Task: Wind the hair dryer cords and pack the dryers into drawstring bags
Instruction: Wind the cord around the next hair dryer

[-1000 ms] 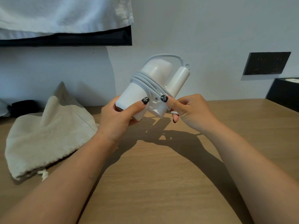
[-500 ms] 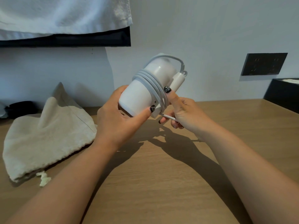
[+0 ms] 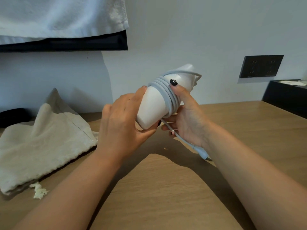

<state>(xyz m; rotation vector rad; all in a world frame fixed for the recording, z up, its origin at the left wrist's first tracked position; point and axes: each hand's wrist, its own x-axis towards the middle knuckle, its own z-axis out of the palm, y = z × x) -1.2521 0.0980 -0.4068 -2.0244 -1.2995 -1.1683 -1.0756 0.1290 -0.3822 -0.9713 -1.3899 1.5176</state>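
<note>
I hold a white hair dryer [image 3: 152, 107] in the air above the wooden table [image 3: 166, 196], its barrel end pointing down towards me. Several turns of its pale grey cord [image 3: 167, 93] lie wound round the body. My left hand [image 3: 121, 128] grips the barrel end from the left and below. My right hand [image 3: 186, 117] wraps the wound section, thumb pressing on the coils. The loose cord end with the plug [image 3: 201, 152] trails down under my right wrist. A beige drawstring bag [image 3: 43, 140] lies on the table at the left.
A white towel [image 3: 58, 15] hangs over a dark rail at the upper left. A black socket plate [image 3: 261, 66] sits on the wall at the right, with a black box [image 3: 285, 97] below it. A dark object [image 3: 11, 115] lies behind the bag.
The dryer has turned so its barrel end faces me and the handle is hidden behind. My right thumb moved up onto the coils. The plug end now hangs below my right wrist.
</note>
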